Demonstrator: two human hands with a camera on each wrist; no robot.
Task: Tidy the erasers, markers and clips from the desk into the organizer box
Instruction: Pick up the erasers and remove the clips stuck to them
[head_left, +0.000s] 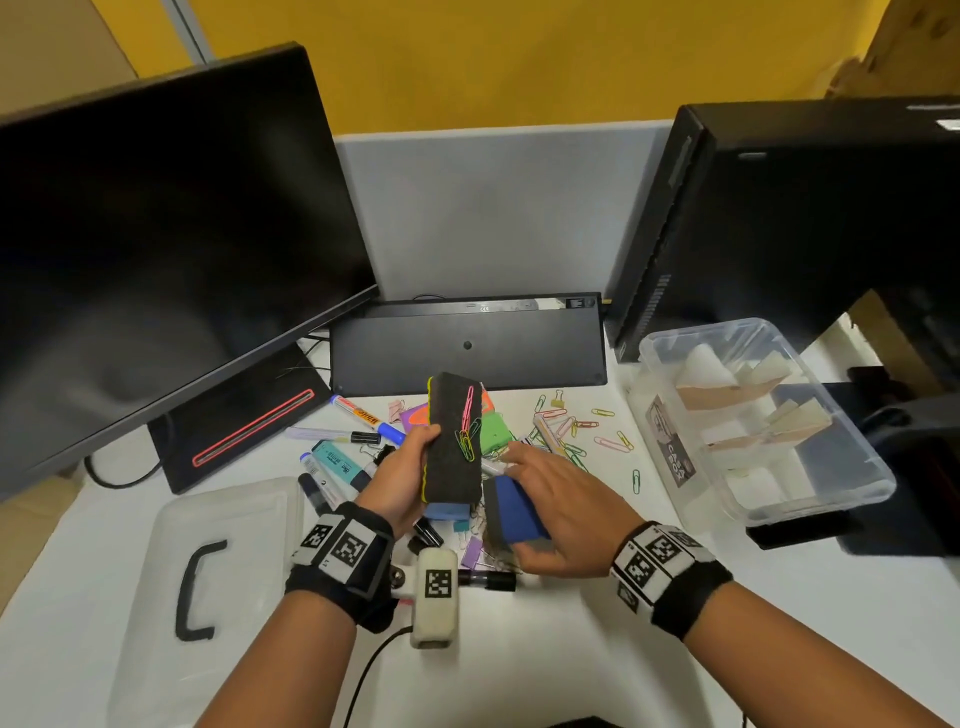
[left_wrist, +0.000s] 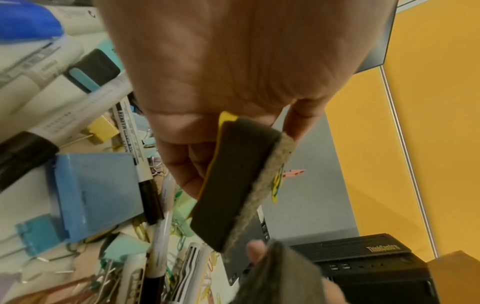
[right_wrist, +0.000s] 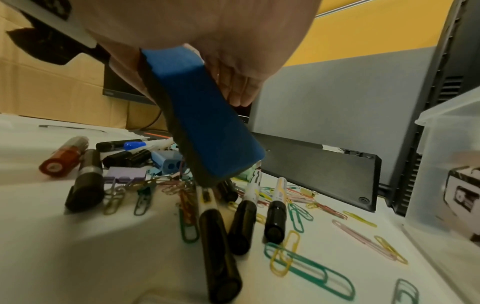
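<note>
My left hand (head_left: 402, 475) grips a yellow-backed board eraser (head_left: 451, 441) (left_wrist: 233, 181), felt side up, lifted above the pile. Several coloured paper clips (head_left: 466, 434) cling to its felt. My right hand (head_left: 550, 512) holds a blue-backed eraser (head_left: 511, 514) (right_wrist: 202, 127) just above the desk, thumb under it. Markers (head_left: 332, 462) (right_wrist: 244, 214), binder clips (head_left: 471, 552) and loose paper clips (head_left: 582, 431) (right_wrist: 306, 267) lie heaped on the white desk. The clear organizer box (head_left: 852, 499) stands at the right with card dividers inside.
The box's clear lid (head_left: 218, 525) with a black handle lies at the left front. A monitor (head_left: 156, 249), an upturned keyboard (head_left: 467, 345) and a black computer tower (head_left: 779, 218) ring the back. A light blue sharpener (left_wrist: 96, 193) sits among the markers.
</note>
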